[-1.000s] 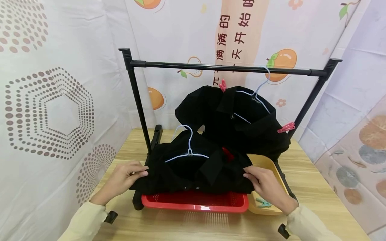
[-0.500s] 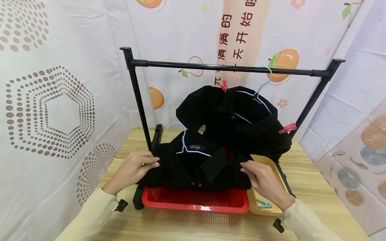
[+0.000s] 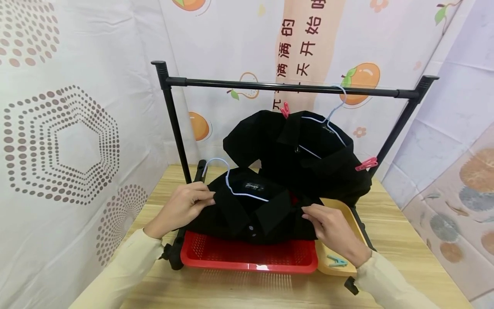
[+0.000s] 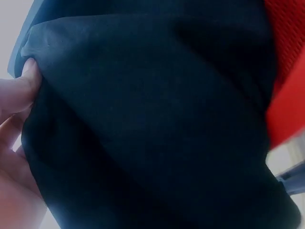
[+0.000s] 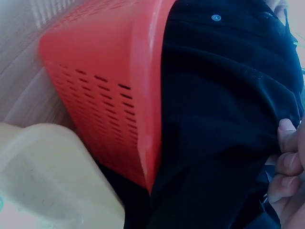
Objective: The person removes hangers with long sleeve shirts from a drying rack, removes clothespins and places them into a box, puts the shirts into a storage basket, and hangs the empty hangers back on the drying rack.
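Black shirt (image 3: 266, 223) cloth, at lower centre of the head view over the red basket (image 3: 248, 267), lies between the two hands, the left hand (image 3: 187, 207) pinching its left side, the right hand (image 3: 329, 225) its right.

The person's left sleeve (image 3: 121, 266) and right sleeve (image 3: 387, 277) are both long, plain and pale cream, softly creased towards the cuffs; 1 small black fitting (image 3: 351, 285) juts out below each wrist.

Free at left under rail (image 3: 247, 85), hung shirt (image 3: 324, 171) blocking right, held shirt (image 3: 241, 219) below
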A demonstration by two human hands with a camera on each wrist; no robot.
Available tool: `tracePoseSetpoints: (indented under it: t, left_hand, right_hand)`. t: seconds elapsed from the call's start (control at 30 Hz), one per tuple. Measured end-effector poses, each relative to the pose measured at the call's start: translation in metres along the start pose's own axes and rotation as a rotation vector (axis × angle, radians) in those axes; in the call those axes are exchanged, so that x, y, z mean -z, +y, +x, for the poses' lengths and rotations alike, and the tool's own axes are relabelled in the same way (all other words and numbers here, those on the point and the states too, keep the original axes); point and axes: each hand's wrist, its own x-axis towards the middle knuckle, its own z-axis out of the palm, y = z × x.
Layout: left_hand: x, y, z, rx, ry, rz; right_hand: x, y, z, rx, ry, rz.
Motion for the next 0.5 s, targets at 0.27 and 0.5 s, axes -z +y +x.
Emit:
tracePoseSetpoints:
  t: [0.27,0.5]
  left_hand:
    - [-0.002,0.006,0.008,-0.032,0.008,0.011]
    - [-0.002,0.007,0.007,-0.035,0.025,0.021]
  right_hand:
    - [-0.005,-0.006,0.008,0.001,-0.005,-0.005]
    - [-0.008,-0.009,0.012,0.008,0.010,0.016]
